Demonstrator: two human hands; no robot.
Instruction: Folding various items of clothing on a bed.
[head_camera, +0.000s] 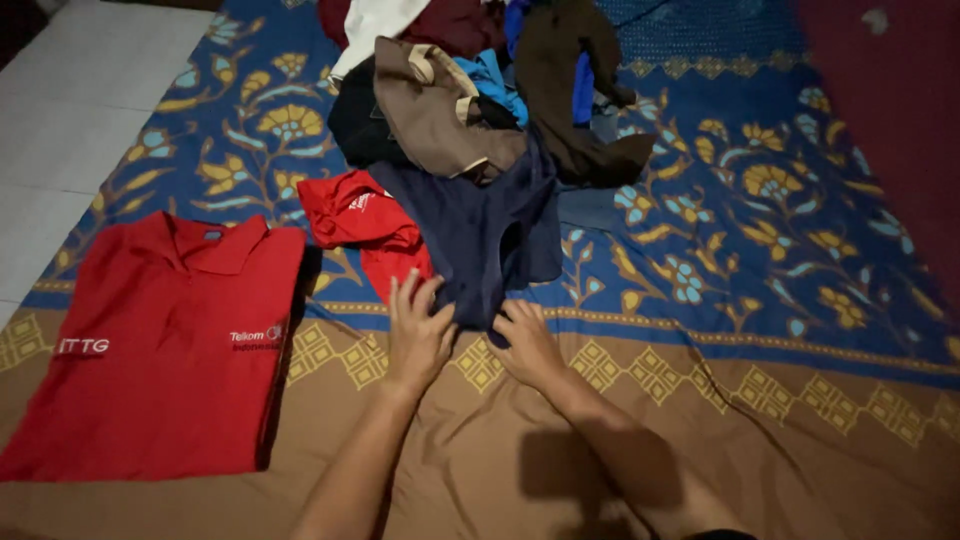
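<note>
Lying flat and smoothed at the left, one red polo shirt (160, 340) looks finished, while the heap of clothes (480, 90) beyond appears unsorted. Both hands rest on the lower edge of a dark navy garment (480, 230) on the patterned bedsheet (760, 300). The left hand (418, 335) has fingers spread, the right hand (527, 340) loosely curled, neither visibly gripping.

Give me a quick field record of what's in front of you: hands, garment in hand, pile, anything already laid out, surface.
left hand: fingers on the lower edge of the navy garment
right hand: also on that edge, beside the left
navy garment: trailing from the pile toward the hands
pile: mixed clothes, brown, black, blue, white, maroon
crumpled red garment: left of the navy one
red polo shirt: laid flat, far left
surface: patterned blue and brown sheet
</note>
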